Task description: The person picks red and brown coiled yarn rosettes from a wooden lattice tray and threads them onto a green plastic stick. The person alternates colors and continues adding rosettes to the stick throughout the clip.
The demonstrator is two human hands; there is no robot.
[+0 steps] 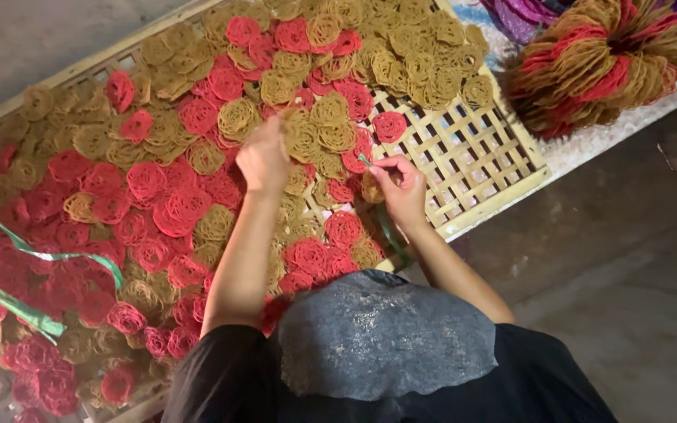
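Green strips (33, 254) lie loose at the left over red and tan noodle rounds (143, 184) drying on a bamboo rack (472, 160); left hand (262, 159) grips a stack, right hand (401, 188) pinches another strip (389, 231); a tied bundle (601, 63) sits beyond

- Your left hand (262, 160) sits over the middle of the woven tray (476, 168), on a stack of noodle discs (301, 133).
- Your right hand (400, 188) is just right of it, touching a strip (389, 231) that hangs down past the wrist, with one disc (371, 188) under the fingers.
- Discs cover the tray's left and far parts; its right near corner lies bare.
- Loose strips (33, 254) lie on the discs at the far left.
- A tied bundle of discs (601, 63) lies off the tray, beyond its right end.
- The tray runs diagonally, left near to right far.
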